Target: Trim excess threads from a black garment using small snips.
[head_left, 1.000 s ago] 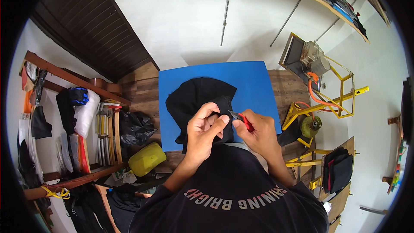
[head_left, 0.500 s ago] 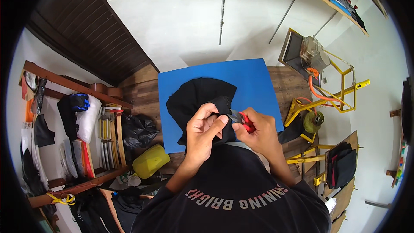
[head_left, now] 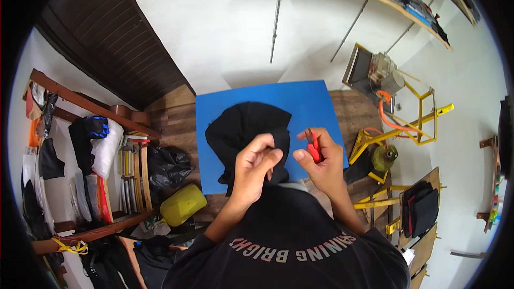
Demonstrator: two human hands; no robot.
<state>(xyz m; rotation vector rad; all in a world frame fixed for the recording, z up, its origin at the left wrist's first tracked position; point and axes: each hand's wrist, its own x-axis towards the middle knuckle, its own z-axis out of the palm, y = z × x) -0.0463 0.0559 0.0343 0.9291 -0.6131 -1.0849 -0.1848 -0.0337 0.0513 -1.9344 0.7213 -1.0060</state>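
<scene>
A dark piece of black cloth (head_left: 235, 123) lies bunched over the blue tabletop (head_left: 316, 101), its near part reaching toward my body. My left hand (head_left: 256, 166) is closed at the cloth's near right part, thumb and fingers pressed together on it; the exact pinch point is hidden. To the right, apart from the cloth, my right hand (head_left: 325, 165) grips small red-handled snips (head_left: 314, 150). Their dark blades point up and away from me.
On the left stands a shelf rack (head_left: 96, 241) with fabrics and packs. Beside it are a black plastic bag (head_left: 170, 166) and a yellow-green container (head_left: 183, 205). A yellow metal frame (head_left: 369, 144) stands right of the table, with black folded cloths (head_left: 422, 211) on a board nearby.
My right hand has drawn the snips away from the cloth and turned their blades upward. The cloth edge raised at my left fingers has dropped lower. My left hand stays nearly in place.
</scene>
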